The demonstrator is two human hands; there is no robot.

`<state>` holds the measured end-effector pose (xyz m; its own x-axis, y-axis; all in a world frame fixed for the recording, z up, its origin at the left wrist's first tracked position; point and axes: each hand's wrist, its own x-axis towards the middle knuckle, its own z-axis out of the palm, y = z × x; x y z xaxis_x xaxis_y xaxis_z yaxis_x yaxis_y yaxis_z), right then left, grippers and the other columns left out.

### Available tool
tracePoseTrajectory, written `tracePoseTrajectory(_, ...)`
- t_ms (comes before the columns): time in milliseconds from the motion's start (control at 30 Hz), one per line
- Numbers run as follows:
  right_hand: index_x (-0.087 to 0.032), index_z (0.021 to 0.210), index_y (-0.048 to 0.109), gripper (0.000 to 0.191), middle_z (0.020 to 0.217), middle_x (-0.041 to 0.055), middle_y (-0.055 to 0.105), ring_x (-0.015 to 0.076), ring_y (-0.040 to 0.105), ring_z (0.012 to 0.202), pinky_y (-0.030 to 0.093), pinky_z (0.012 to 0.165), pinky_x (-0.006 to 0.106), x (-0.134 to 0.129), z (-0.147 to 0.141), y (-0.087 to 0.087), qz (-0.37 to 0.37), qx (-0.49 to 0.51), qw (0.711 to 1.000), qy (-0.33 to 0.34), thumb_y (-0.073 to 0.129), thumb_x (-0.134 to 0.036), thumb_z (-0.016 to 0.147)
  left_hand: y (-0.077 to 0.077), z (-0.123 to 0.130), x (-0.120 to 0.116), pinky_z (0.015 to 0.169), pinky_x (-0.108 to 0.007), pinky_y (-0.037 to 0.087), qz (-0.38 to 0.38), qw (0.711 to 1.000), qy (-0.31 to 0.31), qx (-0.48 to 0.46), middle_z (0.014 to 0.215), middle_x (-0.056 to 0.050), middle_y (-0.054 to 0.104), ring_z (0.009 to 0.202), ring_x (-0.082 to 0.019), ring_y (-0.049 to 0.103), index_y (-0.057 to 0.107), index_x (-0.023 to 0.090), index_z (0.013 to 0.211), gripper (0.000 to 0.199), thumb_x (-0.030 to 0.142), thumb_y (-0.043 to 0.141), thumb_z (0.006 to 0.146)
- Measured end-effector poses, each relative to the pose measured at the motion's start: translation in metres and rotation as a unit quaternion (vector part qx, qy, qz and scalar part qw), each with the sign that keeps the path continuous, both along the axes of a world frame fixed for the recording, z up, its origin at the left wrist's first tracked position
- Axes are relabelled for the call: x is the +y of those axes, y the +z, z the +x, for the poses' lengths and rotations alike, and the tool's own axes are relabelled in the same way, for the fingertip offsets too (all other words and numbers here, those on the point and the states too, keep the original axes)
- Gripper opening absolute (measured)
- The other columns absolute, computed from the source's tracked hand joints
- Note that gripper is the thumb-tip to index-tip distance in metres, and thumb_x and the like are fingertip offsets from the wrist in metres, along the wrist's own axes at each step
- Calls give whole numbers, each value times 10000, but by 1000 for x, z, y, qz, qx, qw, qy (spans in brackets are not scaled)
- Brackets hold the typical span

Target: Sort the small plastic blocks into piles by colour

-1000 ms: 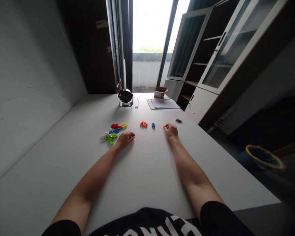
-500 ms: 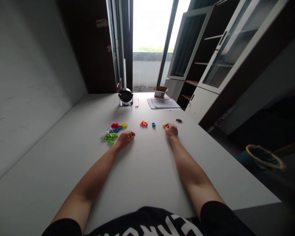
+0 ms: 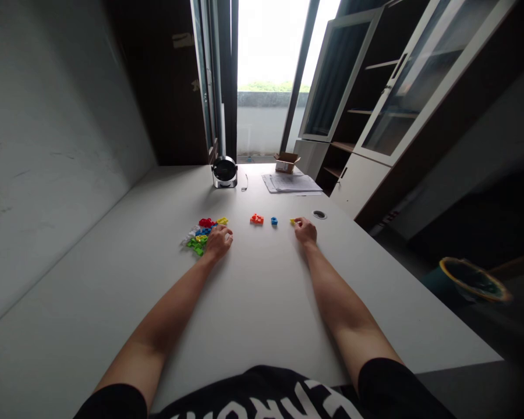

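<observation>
In the grip of our right hand, thumb and fingers nearly together, we pinch a small yellow plastic piece at the white, smooth-topped counter. Our left hand curls loosely, its grip part-open with a gap between thumb and fingers; we see nothing held in it. Just beside it lies a pile of red, blue, yellow, green and whitish plastic pieces. Between our hands sit a knobbly orange plastic piece and a small blue plastic block, apart from each other. Farther off, we see an open brown cardboard box.
</observation>
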<state>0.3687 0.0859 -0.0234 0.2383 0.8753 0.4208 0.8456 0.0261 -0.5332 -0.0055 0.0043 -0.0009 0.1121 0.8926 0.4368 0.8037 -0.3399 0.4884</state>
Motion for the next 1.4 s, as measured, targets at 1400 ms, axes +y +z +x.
tracePoseTrajectory(1400,-216,948,772,198,756,5,722,131,540,621,395,659,247,-57,-135,21,-93,66,926,361,599,-288,886,-4,-1,3,1137,-419,423,8,995,-96,-9,1219,-23,706,1307,-244,535,689,253,1064,455,-19,520,741)
